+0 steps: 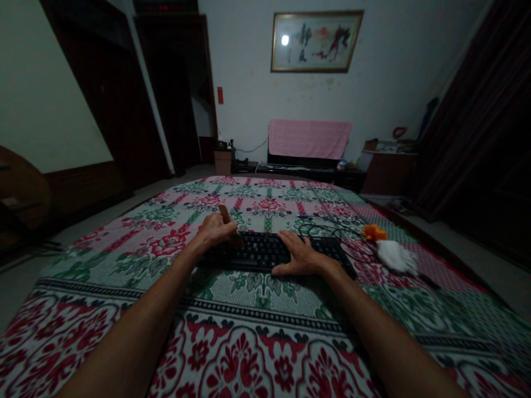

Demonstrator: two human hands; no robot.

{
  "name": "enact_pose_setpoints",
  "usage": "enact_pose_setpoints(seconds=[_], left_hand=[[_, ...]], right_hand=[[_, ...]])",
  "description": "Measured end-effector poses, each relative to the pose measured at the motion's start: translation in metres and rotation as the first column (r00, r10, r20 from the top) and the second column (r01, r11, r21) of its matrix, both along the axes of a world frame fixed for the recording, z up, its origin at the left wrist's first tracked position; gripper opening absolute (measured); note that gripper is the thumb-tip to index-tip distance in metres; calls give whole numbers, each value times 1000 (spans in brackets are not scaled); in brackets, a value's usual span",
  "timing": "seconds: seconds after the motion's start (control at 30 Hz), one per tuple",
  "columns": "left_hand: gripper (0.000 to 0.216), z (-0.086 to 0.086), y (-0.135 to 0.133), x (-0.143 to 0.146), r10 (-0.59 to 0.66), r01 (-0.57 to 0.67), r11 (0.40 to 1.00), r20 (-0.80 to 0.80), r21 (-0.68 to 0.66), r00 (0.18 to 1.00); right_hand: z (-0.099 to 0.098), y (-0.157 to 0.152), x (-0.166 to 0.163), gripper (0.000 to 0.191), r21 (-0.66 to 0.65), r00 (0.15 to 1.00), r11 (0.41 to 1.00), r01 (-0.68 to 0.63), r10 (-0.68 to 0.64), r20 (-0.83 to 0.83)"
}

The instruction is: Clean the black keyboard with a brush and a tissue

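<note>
A black computer keyboard lies across the patterned cloth in front of me. My left hand is closed round a brush with a brown handle that sticks up above the fist. The brush's lower end is down at the keys on the keyboard's left part, and the hand partly hides it. Flat on the keyboard right of its middle rests my right hand, fingers spread and nothing held. Its thumb lies along the near edge.
A dark cable loops behind the keyboard's right end. Right of it lie an orange object and a white fluffy thing with a dark stick-like end. A red, green and white cloth covers the surface. A pink cloth hangs at the far wall.
</note>
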State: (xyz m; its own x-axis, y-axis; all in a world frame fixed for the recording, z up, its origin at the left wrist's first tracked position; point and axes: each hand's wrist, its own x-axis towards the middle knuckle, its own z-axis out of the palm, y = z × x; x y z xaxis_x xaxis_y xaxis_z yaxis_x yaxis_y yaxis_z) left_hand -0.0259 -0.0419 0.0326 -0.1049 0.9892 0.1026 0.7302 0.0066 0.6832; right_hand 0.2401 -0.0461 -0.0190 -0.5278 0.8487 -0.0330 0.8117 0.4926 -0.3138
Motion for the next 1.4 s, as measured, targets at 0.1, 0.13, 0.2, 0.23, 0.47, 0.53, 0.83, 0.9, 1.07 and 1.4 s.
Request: enact_pose_setpoints(seconds=[0.1, 0.13, 0.2, 0.23, 0.47, 0.53, 0.83, 0.9, 1.07, 1.4], left_hand=[[20, -2, 0, 2, -43, 43, 999, 60, 15, 997], [21, -2, -1, 2, -42, 41, 999, 54, 15, 998], [21, -2, -1, 2, -9, 9, 1000, -7, 5, 1000], [21, -1, -1, 1, 13, -13, 1000, -54, -1, 998], [21, 2, 2, -5, 2, -4, 999, -64, -32, 998], [22, 1, 3, -6, -2, 1, 1000, -46, -31, 999], [23, 11, -4, -7, 174, -137, 982, -333, 130, 927], [23, 14, -6, -4, 205, -158, 974, -333, 161, 921], [27, 11, -10, 11, 133, -115, 985, -144, 126, 981], [34, -11, -3, 14, -6, 9, 996, -38, 84, 999]], right_hand=[[1, 0, 0, 119, 0, 1000, 1000, -3, 3, 2], [1, 0, -1, 119, 1, 1000, 1000, -3, 3, 1], [2, 0, -1, 119, 1, 1000, 1000, -2, 2, -1], [2, -1, -1, 119, 0, 1000, 1000, -2, 2, -2], [3, -2, -1, 118, 2, 1000, 1000, -10, 10, 3], [4, -3, -1, 119, -3, 1000, 1000, -5, 5, 9], [4, -2, -1, 119, -2, 1000, 1000, -6, 6, 0], [5, -3, -2, 119, -4, 1000, 1000, -5, 5, 1], [4, -2, -1, 119, -4, 1000, 1000, -1, 1, 12], [0, 1, 0, 121, -3, 1000, 1000, 1, -1, 16]])
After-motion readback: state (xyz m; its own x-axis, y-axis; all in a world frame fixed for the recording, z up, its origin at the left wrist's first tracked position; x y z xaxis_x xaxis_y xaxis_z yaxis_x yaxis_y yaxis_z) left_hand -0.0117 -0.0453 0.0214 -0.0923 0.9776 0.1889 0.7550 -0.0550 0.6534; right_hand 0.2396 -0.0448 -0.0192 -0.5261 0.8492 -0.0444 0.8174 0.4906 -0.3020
